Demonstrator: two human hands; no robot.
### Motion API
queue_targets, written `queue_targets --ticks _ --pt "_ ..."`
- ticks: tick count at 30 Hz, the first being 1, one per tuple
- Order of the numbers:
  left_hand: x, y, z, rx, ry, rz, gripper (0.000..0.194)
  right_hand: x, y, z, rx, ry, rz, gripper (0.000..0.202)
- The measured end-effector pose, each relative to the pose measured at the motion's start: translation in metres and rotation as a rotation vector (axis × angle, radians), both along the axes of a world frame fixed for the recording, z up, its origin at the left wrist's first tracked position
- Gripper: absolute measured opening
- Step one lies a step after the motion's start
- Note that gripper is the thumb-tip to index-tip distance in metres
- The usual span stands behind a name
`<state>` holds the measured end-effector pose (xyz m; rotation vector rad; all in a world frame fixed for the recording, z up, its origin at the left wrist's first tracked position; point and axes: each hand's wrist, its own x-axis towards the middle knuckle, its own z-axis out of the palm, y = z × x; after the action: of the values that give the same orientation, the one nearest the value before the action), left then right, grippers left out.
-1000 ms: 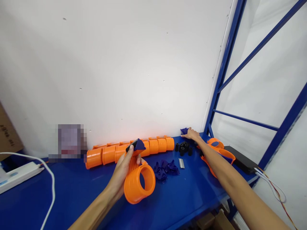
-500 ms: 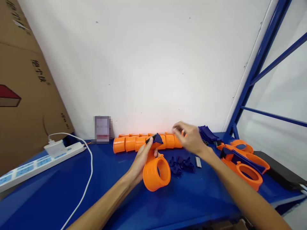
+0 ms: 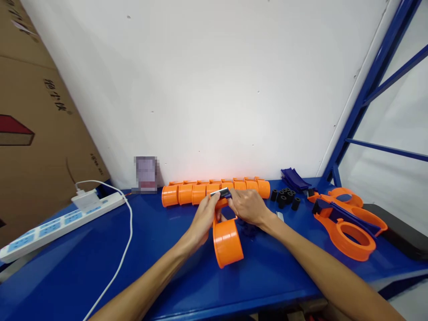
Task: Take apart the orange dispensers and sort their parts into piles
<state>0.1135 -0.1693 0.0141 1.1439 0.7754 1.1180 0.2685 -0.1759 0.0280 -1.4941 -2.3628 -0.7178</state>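
The left hand (image 3: 203,215) and right hand (image 3: 250,207) both grasp an orange holder (image 3: 229,244), seemingly half assembled, above the tabletop (image 3: 160,272), between front and back edges. Apparently finished holders (image 3: 363,252) lie near the right edge; black rollers (image 3: 283,199) are loose.

A charger (image 3: 87,201) with a white cable (image 3: 130,227) sits in the power strip (image 3: 50,229) at left, before a cardboard box (image 3: 36,107). A blue metal rack (image 3: 379,67) stands at right.

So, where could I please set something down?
Bare tabletop lies between the white cable and left forearm, and in front of the held orange piece. Orange cylinders crowd the wall; black tubes and orange holders, the right.
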Motion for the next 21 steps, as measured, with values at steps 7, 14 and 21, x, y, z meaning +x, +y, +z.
queue_targets --ticks 7,14,21 --pt "-0.004 -0.002 0.010 -0.020 0.032 -0.062 0.049 0.009 0.006 0.003 0.072 -0.040 0.083 0.029" --pt "-0.005 -0.005 0.019 -0.058 0.016 -0.075 0.045 0.011 0.008 0.009 0.118 -0.041 0.124 0.029" --pt "0.002 -0.012 0.020 -0.008 -0.056 -0.020 0.046 0.012 0.010 0.012 0.209 -0.023 0.143 0.024"
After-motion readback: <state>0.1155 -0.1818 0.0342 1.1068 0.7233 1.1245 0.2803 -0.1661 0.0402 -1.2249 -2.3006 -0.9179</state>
